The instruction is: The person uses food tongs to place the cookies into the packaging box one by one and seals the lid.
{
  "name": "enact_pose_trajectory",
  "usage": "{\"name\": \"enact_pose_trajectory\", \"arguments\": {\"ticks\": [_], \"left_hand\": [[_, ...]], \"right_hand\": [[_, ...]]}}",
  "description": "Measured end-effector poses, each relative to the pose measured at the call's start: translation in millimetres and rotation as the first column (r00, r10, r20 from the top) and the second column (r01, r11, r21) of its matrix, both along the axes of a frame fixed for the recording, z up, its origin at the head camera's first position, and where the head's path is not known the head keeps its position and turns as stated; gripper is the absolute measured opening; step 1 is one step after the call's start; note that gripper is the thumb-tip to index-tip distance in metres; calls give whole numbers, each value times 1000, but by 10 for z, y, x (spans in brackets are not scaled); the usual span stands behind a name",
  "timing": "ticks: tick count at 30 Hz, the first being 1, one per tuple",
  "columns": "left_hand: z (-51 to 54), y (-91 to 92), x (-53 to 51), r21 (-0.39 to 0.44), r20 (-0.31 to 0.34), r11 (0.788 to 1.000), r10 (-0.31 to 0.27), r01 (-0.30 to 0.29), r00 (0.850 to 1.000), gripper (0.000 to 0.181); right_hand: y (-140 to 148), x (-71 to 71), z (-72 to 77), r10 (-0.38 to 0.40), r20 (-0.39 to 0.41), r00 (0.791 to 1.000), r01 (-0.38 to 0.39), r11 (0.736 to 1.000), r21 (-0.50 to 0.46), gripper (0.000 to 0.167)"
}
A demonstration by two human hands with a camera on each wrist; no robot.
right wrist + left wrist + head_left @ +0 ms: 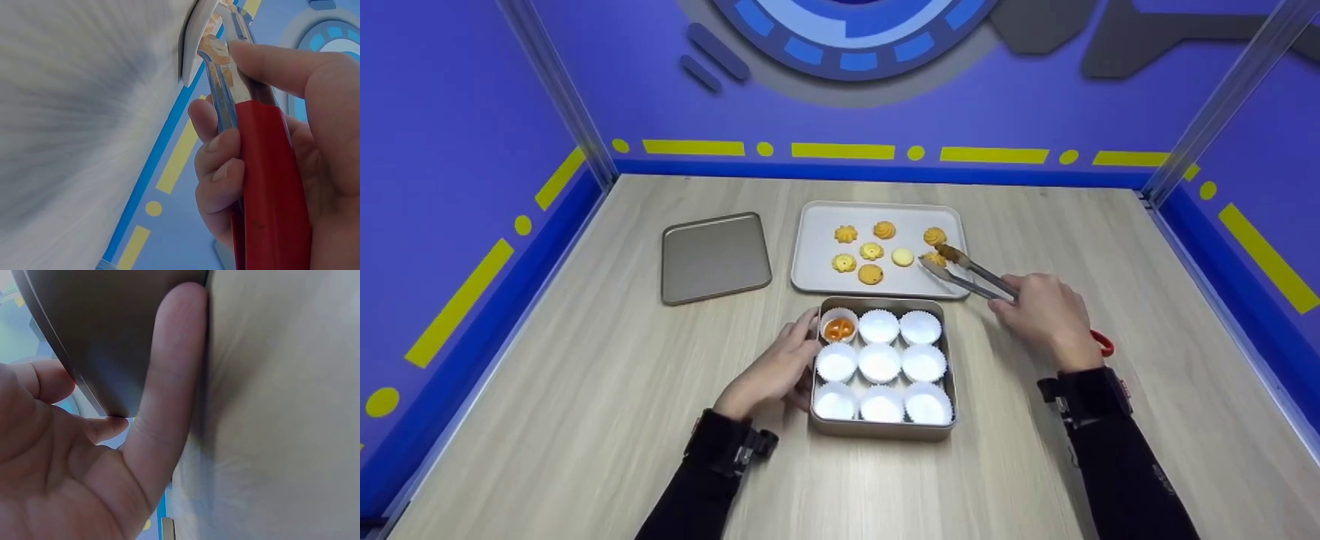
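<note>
My right hand (1048, 311) grips a pair of metal tongs (986, 276) with red handles (270, 185). The tongs' tips are on either side of a golden cookie (936, 259) at the right end of a pale baking tray (810, 277); whether they touch it is unclear. My left hand (777, 369) lies against the left wall of a square metal tin (877, 430), its thumb (169, 371) extended along the side. Paper cups (879, 363) in rows fill the tin. The back-left cup contains a small pretzel (838, 328); the other cups hold nothing visible.
Several more cookies (871, 274) of differing shapes lie on the tray, just behind the tin. A flat metal lid (716, 259) sits left of the tray on the wooden table (607, 360). Blue-purple panels (847, 120) wall in the back and sides.
</note>
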State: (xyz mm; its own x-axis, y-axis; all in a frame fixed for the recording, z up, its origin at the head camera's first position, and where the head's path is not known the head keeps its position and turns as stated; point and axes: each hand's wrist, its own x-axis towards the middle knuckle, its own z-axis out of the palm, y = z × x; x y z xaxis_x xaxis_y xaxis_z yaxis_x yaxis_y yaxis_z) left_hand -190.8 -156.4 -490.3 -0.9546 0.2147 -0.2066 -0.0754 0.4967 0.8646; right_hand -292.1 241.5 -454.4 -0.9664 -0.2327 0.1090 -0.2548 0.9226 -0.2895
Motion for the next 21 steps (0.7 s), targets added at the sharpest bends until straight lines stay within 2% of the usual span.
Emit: {"name": "enact_pose_trajectory", "arguments": {"ticks": [2, 5, 13, 17, 21], "left_hand": [[6, 1, -1, -34, -22, 999, -6, 5, 1000, 69], [8, -1, 5, -13, -6, 1000, -5, 5, 1000, 70], [1, -22, -21, -68, -74, 997, -31, 26, 997, 68], [8, -12, -7, -39, -33, 999, -15, 14, 999, 68], [14, -1, 0, 10, 15, 1000, 1, -2, 1000, 70]], "right_hand": [[4, 3, 2, -3, 3, 1000, 3, 1000, 0, 41], [10, 8, 1, -8, 10, 1000, 8, 1000, -3, 47], [11, -1, -11, 12, -44, 999, -11, 1000, 16, 27], [16, 3, 5, 16, -35, 999, -16, 1000, 14, 23], [21, 29, 84, 22, -27, 999, -21, 1000, 4, 25]]}}
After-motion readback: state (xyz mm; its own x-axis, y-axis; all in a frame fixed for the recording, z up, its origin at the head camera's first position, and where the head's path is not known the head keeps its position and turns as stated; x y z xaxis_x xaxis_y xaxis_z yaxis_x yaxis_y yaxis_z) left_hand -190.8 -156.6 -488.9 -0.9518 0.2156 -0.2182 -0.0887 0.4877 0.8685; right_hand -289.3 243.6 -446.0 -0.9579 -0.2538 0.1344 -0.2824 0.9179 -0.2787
